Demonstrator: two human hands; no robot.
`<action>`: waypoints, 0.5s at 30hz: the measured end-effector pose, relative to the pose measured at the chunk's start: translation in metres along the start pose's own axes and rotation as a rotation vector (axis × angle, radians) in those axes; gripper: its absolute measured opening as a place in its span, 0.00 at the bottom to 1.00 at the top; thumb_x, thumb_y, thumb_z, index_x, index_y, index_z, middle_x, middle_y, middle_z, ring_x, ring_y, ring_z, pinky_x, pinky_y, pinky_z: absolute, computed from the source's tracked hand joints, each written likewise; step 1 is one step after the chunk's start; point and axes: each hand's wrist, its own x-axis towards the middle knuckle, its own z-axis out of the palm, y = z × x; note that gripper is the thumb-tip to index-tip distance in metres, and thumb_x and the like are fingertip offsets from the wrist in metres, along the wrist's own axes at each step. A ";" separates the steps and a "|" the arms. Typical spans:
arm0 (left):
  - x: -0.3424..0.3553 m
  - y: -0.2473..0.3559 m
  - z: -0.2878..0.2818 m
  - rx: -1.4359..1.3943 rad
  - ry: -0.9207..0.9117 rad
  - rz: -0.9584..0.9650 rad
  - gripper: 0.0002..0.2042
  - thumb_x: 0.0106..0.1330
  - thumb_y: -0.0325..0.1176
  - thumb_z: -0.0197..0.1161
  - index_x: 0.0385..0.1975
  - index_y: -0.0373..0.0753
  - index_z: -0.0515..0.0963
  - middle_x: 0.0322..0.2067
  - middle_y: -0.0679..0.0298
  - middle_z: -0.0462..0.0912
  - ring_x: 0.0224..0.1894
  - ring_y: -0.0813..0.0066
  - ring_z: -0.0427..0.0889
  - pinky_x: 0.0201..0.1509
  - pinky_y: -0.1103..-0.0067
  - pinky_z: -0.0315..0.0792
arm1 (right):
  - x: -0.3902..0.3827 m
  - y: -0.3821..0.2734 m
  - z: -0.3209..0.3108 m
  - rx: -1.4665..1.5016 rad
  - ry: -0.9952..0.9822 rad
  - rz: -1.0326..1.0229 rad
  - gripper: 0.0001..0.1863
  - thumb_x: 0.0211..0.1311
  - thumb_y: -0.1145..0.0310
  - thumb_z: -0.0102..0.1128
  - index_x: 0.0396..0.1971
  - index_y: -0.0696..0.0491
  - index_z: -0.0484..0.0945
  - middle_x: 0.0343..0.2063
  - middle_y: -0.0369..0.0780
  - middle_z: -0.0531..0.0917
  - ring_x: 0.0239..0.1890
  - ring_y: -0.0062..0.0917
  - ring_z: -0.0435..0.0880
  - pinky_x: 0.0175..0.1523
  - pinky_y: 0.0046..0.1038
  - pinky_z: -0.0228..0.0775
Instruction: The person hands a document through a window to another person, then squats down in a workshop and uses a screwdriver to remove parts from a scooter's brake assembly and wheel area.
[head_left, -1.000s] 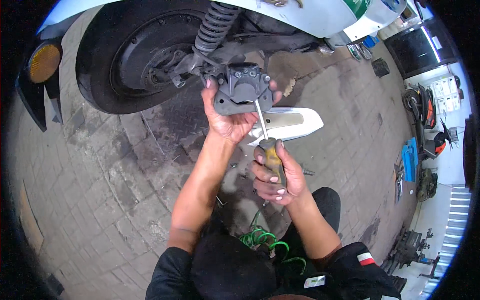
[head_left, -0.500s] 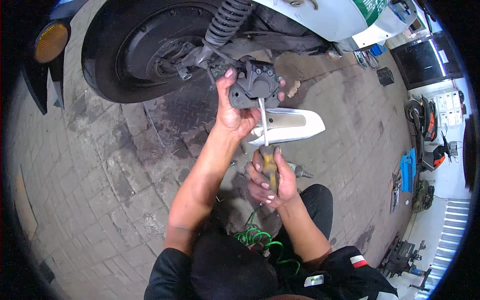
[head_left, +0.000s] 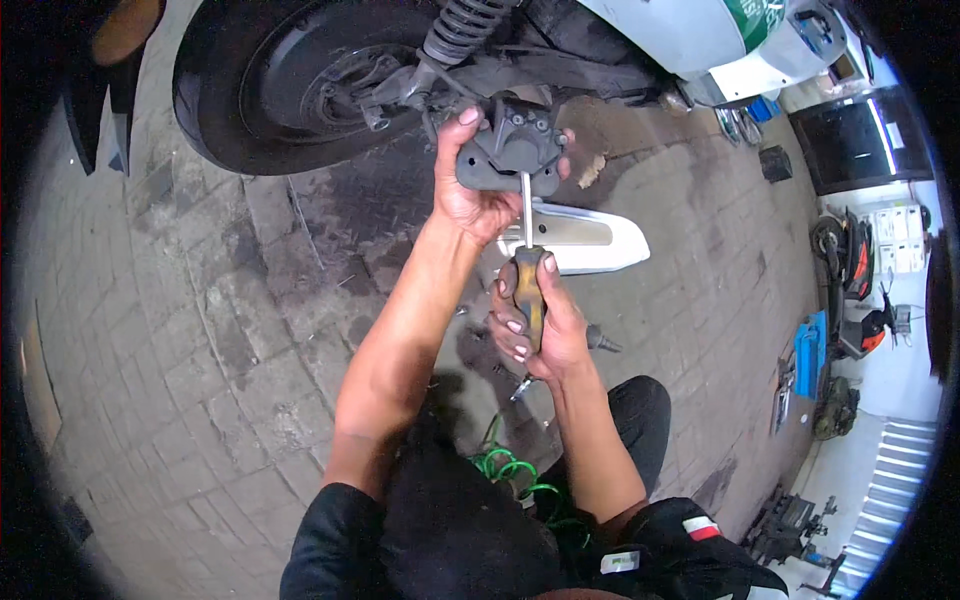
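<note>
My left hand (head_left: 467, 205) is wrapped round a dark grey brake caliper (head_left: 518, 150), thumb on its left side and fingertips showing at its right. In my right hand (head_left: 545, 325) is a screwdriver with a worn yellow and black handle (head_left: 530, 290). Its bare metal shaft points away from me, and the tip goes into the slot at the caliper's near side, where it is hidden. Just beyond the caliper are a motorbike's wheel (head_left: 300, 90) and its coil spring shock absorber (head_left: 465, 35).
A white plastic cover (head_left: 590, 242) lies on the paved floor right of my hands. Beside my right wrist is a dark tool end (head_left: 602, 340). A green coiled hose (head_left: 510, 465) runs by my legs. Blue trays (head_left: 811, 345) and another motorbike (head_left: 858, 250) stand along the right wall.
The screwdriver and my right hand have moved away from me, toward the caliper, and the handle stands more upright. The caliper sits slightly higher in view and is tilted a little differently.
</note>
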 end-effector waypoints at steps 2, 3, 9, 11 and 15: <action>0.005 -0.004 0.005 0.024 0.026 0.048 0.31 0.57 0.56 0.60 0.50 0.32 0.73 0.44 0.46 0.79 0.45 0.52 0.82 0.47 0.62 0.81 | -0.002 -0.010 0.011 -0.105 0.084 -0.046 0.29 0.69 0.37 0.39 0.32 0.52 0.69 0.14 0.31 0.64 0.08 0.13 0.57 0.12 0.17 0.47; 0.008 -0.005 0.006 0.037 0.041 0.070 0.28 0.58 0.53 0.61 0.48 0.33 0.74 0.41 0.50 0.82 0.45 0.53 0.83 0.49 0.61 0.81 | -0.003 -0.013 0.012 -0.136 0.115 -0.043 0.29 0.69 0.37 0.40 0.32 0.52 0.69 0.14 0.31 0.64 0.08 0.12 0.56 0.12 0.17 0.47; 0.008 -0.006 0.008 0.181 0.126 0.133 0.22 0.59 0.46 0.64 0.44 0.35 0.75 0.37 0.55 0.83 0.42 0.58 0.84 0.46 0.62 0.82 | -0.005 -0.022 0.000 -0.268 0.215 -0.044 0.28 0.69 0.38 0.43 0.32 0.53 0.69 0.13 0.33 0.67 0.09 0.16 0.61 0.12 0.19 0.51; 0.006 -0.006 0.008 0.211 0.151 0.142 0.21 0.58 0.46 0.65 0.43 0.35 0.76 0.37 0.56 0.83 0.41 0.60 0.85 0.44 0.62 0.82 | -0.005 -0.022 -0.004 -0.353 0.259 -0.043 0.28 0.69 0.39 0.42 0.32 0.53 0.69 0.13 0.33 0.67 0.09 0.15 0.61 0.13 0.19 0.50; 0.001 -0.007 0.008 0.227 0.246 0.171 0.19 0.59 0.44 0.65 0.42 0.37 0.76 0.35 0.57 0.83 0.38 0.62 0.85 0.42 0.62 0.83 | -0.005 -0.022 -0.014 -0.652 0.319 -0.084 0.28 0.71 0.39 0.40 0.30 0.53 0.69 0.14 0.33 0.68 0.10 0.15 0.62 0.13 0.19 0.52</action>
